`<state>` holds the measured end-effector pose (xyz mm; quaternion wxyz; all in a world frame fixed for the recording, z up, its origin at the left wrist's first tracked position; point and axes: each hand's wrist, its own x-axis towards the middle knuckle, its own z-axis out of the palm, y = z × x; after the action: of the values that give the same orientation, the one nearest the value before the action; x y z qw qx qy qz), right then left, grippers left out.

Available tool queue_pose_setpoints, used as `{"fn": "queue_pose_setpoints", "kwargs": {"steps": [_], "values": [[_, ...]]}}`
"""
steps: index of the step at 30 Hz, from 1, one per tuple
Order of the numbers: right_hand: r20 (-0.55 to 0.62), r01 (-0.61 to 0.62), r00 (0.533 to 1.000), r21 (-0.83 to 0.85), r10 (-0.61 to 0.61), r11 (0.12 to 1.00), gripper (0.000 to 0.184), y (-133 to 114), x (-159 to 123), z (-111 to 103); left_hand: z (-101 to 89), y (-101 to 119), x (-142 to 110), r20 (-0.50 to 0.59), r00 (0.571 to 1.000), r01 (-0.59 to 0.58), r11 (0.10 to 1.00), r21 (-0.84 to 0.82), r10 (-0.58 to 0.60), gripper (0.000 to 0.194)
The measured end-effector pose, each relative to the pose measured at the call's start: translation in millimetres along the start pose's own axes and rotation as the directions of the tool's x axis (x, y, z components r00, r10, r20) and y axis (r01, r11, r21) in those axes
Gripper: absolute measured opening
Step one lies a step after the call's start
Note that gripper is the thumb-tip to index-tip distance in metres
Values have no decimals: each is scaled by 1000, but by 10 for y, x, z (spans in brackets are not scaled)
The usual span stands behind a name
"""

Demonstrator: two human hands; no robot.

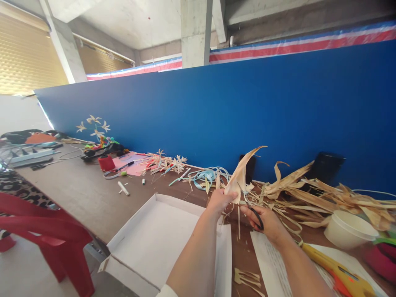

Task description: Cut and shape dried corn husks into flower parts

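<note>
The left hand [220, 201] has its grip closed on a husk [239, 177], beyond the box [163, 235] on the table [89, 194]. Right of the box, the right hand [266, 222] has its grip closed around scissors [258, 219], blades at the husk.

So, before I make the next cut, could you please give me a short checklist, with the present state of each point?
1. Left hand grips the dried husk: ok, the pale piece is held upright.
2. Right hand has the scissors by the dark handle: ok.
3. Blades well away from the left fingertips: not ok, they look very near.
4. White box open, nothing lying in it: ok.
5. Yellow glue gun switched off and cool: cannot tell.
6. Work area under the husk free of scraps: not ok, strips lie around there.
</note>
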<state>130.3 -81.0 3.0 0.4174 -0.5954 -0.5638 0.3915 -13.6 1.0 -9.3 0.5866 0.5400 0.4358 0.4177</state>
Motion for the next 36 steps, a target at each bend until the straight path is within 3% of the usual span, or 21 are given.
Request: {"fn": "queue_pose_setpoints", "kwargs": {"steps": [8, 21, 36], "values": [[-3, -1, 1000, 73, 1, 997, 36, -76, -67, 41, -4, 12, -10, 19, 1000, 5, 1000, -28, -4, 40], [-3, 8, 1000, 32, -8, 999, 41, -67, -54, -2, 0, 31, -34, 95, 994, 59, 993, -104, -50, 40], [41, 12, 999, -25, -11, 1000, 38, 35, -2, -53, -56, 14, -25, 48, 998, 25, 998, 53, -28, 44]]}}
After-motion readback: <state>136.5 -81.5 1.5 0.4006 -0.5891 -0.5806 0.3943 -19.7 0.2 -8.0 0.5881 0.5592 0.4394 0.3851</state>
